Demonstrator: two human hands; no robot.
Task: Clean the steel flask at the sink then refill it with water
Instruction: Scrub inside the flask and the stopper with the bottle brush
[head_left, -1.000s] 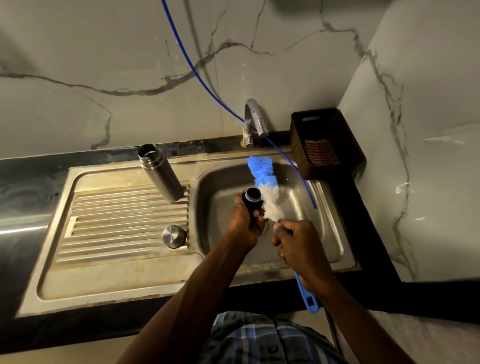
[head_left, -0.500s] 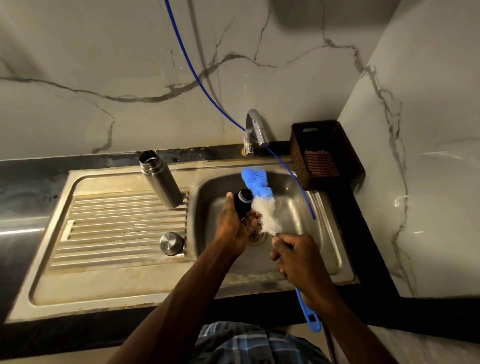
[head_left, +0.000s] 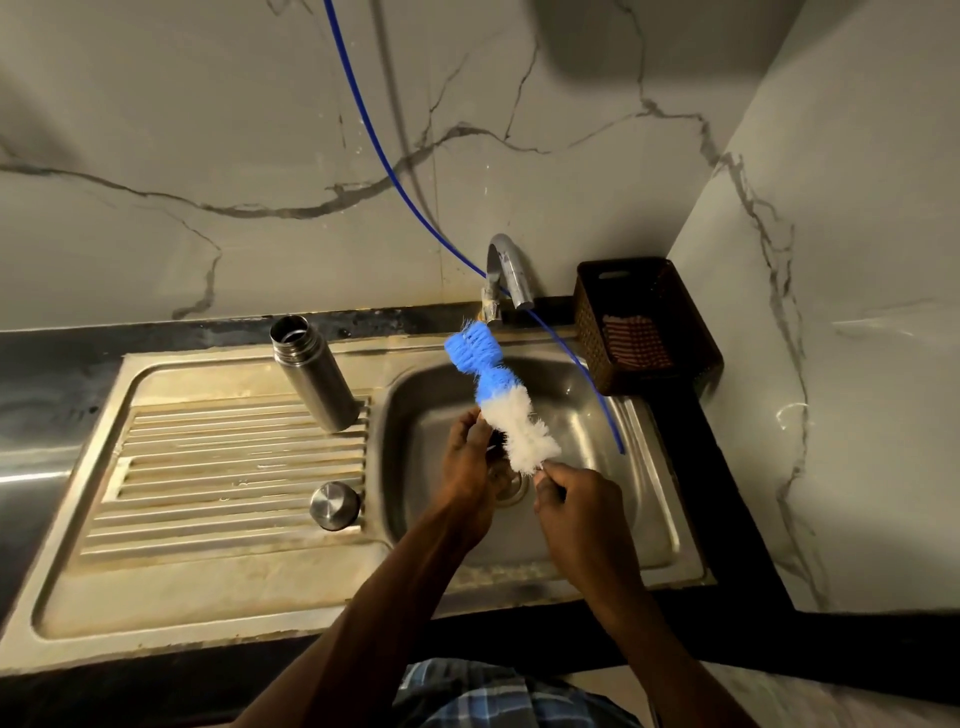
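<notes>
The steel flask (head_left: 314, 375) stands upright and uncapped at the back of the ribbed drainboard, left of the sink basin (head_left: 587, 410). Its round steel cap (head_left: 334, 505) lies on the drainboard near the basin's edge. Over the basin my left hand (head_left: 470, 462) grips a small black stopper (head_left: 497, 441), mostly hidden behind the brush. My right hand (head_left: 574, 499) holds the handle of a blue and white bottle brush (head_left: 498, 395), whose bristles press against the stopper and point up toward the tap (head_left: 506, 270).
A thin blue hose (head_left: 395, 171) runs down the marble wall, past the tap and into the basin. A dark woven basket (head_left: 644, 322) stands on the black counter in the back right corner. The drain (head_left: 514, 488) lies below my hands.
The brush has slid further up across the stopper, which is now almost covered by the bristles. Both hands stayed over the drain. The flask and cap have not moved.
</notes>
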